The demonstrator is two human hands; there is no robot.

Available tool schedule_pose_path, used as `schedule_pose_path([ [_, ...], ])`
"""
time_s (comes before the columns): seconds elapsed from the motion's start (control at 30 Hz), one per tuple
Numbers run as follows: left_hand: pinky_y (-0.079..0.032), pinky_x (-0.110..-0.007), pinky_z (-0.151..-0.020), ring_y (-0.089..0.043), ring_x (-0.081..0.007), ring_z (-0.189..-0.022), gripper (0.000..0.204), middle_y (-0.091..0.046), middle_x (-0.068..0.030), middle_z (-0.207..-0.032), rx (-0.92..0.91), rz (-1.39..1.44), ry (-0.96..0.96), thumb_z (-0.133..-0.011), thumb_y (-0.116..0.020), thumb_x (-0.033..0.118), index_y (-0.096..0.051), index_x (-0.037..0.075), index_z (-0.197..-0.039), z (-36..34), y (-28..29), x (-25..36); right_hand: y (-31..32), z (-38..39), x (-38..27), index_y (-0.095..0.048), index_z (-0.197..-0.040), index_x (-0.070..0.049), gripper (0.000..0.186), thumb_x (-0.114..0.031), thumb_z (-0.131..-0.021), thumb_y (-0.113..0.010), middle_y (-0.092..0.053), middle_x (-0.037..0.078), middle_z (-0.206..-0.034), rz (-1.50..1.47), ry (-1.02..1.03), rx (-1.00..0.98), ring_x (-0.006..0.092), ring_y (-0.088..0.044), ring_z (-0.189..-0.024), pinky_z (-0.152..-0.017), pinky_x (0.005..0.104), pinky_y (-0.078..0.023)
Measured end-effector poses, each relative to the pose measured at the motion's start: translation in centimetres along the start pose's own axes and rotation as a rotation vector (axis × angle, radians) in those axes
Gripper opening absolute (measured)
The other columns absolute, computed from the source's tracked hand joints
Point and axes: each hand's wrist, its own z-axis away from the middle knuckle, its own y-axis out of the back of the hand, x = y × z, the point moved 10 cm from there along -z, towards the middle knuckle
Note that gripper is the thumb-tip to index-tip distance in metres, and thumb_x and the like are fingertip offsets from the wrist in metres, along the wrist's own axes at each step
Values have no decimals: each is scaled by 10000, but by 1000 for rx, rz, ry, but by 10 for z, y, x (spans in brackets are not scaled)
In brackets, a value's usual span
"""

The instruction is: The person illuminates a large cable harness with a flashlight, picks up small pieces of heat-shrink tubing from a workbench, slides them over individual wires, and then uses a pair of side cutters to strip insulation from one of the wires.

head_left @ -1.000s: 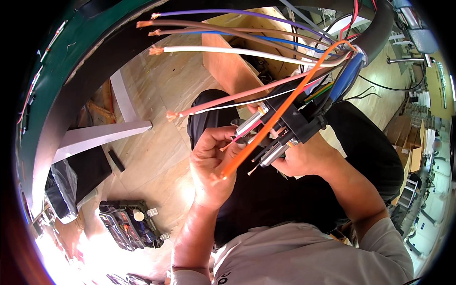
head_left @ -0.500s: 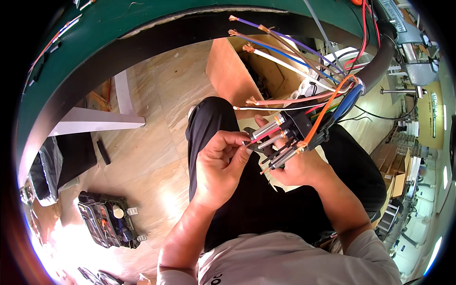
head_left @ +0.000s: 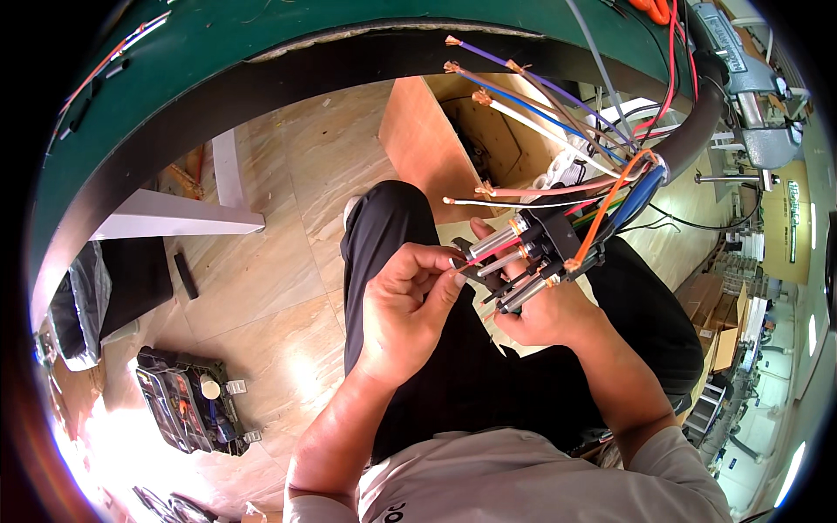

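Note:
My left hand [head_left: 405, 305] is closed, thumb and forefinger pinching the end of a thin red wire [head_left: 484, 256]. That wire runs to a black connector block [head_left: 551, 242] with several silvery metal pins [head_left: 523, 294] pointing left. Behind and below the block, my right hand [head_left: 554, 309] is wrapped round a dark hand tool [head_left: 488, 277]; its jaws lie by my left fingertips, and the block partly hides it. An orange wire [head_left: 602, 213] loops from the thick black cable [head_left: 697, 118] to the block. Loose purple, blue, brown and white wires [head_left: 532, 124] with bare copper ends fan out leftward.
A green-topped bench [head_left: 200, 61] with a dark edge curves above my knees, a grey vise [head_left: 758, 87] at its right. Under it stands an open wooden box [head_left: 418, 144]. A tool case [head_left: 192, 401] lies on the floor at left, near a white bench leg [head_left: 174, 218].
The loose wires and the connector block have shifted slightly right. My left hand keeps its pinch on the red wire, and my right hand stays round the tool.

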Motion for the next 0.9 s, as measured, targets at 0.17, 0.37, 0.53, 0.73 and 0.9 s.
schedule_pose_path([
  [0.17, -477, -201, -769, -580, -57, -880, 85, -625, -39, -966, 19, 35, 14, -913, -583, -33, -542, -11, -984, 1, 0, -2, -4, 2, 3, -339, -1412, -15, 818, -39, -641, -609, -394, 156, -1449, -30, -5, -35, 406, -365, -1302, -1078, 476, -276],
  [0.37, -482, -211, -784, -586, -66, -881, 101, -621, -42, -958, 45, 57, 9, -906, -587, -42, -536, -10, -988, 5, 0, 1, -8, 1, 1, -339, -1412, -23, 793, 5, -654, -575, -414, 155, -1420, -206, -21, -88, 340, -481, -1166, -968, 430, -396],
  [0.53, -494, -266, -873, -612, -118, -939, 181, -612, -78, -1011, 65, 121, -10, -877, -610, -60, -519, -12, -1026, 7, -4, 0, -11, 3, 2, -359, -1406, -22, 767, 51, -664, -541, -494, 136, -1256, -305, -2, -81, 198, -550, -852, -744, 322, -488],
  [0.73, -485, -238, -839, -599, -92, -926, 154, -614, -56, -995, 85, 141, 1, -898, -594, -45, -532, -15, -1036, 8, -7, 1, -6, 2, -1, -361, -1415, -20, 769, 43, -669, -536, -511, 137, -1208, -293, -27, -75, 204, -552, -848, -734, 317, -482],
  [0.9, -476, -219, -810, -590, -76, -917, 128, -616, -43, -978, 82, 187, -17, -910, -587, -32, -542, -15, -1029, 8, -8, -2, 1, 0, -9, -474, -1201, 10, 561, -69, -667, -627, -540, 182, -959, -240, 66, 29, 341, -565, -821, -706, 414, -469],
])
